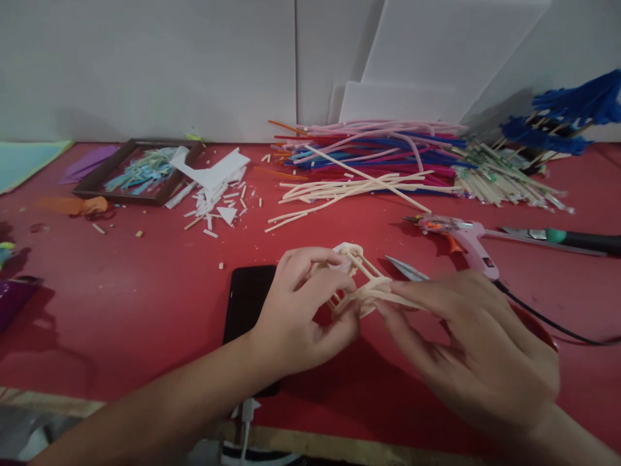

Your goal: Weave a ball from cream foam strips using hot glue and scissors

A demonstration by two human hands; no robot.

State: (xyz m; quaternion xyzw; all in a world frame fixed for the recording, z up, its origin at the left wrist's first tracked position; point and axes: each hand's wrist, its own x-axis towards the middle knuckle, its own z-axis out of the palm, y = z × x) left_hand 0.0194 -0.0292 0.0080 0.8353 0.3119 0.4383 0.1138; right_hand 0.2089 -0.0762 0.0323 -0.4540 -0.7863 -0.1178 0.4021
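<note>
Between my hands is a small cream-coloured frame (369, 264) built of thin rods, held just above the red table. My left hand (305, 310) is closed around its left side, fingers curled over the rods. My right hand (475, 343) pinches a cream strip (400, 298) between thumb and forefinger where it meets the frame's near end. Part of the frame is hidden behind my left fingers. A black phone (248, 298) with a white cable (246, 427) lies partly under my left hand. Scissor-like metal blades (406, 268) stick out beyond my right hand.
A pink glue gun (473, 249) with a black cord lies to the right, near a dark-handled tool (582, 239). Behind are cream pipe cleaners (320, 191), coloured ones (369, 145), wrapped sticks (504, 171), white scraps (216, 178), a brown frame (145, 197) and a blue tasselled object (577, 103).
</note>
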